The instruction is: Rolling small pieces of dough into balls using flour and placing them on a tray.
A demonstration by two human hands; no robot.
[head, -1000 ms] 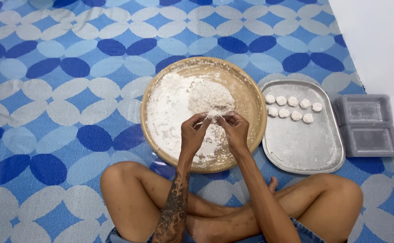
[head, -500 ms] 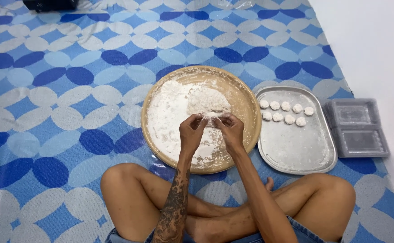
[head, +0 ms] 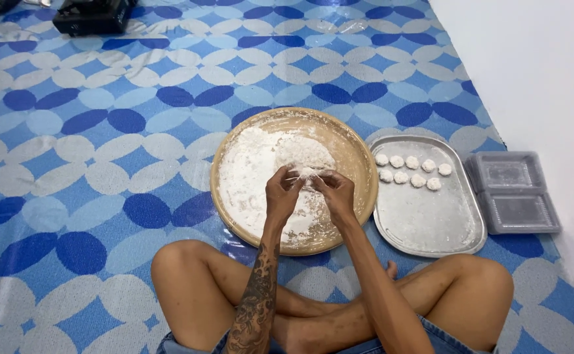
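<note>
Fingers (head: 298, 178) of both hands meet over the middle of the round wooden tray (head: 359, 154), pinching a small white lump of dough (head: 308, 174) between their tips. The left hand (head: 282, 195) comes in from the left with a tattooed forearm behind it; the right hand (head: 336, 193) closes in from the other side, and the two sets of fingertips touch the lump from opposite sides. White flour (head: 251, 174) covers most of the tray's floor, heaped higher toward the far side just beyond the hands.

Just beside the tray on the right lies a rectangular metal tray (head: 428, 219) with rounded corners; nine small white dough balls (head: 411, 170) sit in two rows at its far end, with the near part bare. Further right, close to the white wall (head: 536, 78), rests a clear plastic clamshell box (head: 513, 191), lying open. Everything sits on a floor mat (head: 90, 164) patterned in blue and pale circles. A dark object (head: 93, 16) lies at the top left edge, cut off by the frame and too indistinct to identify.

Crossed bare legs fill the bottom of the view. The lump itself is largely hidden by the fingertips, so its shape cannot be made out.
</note>
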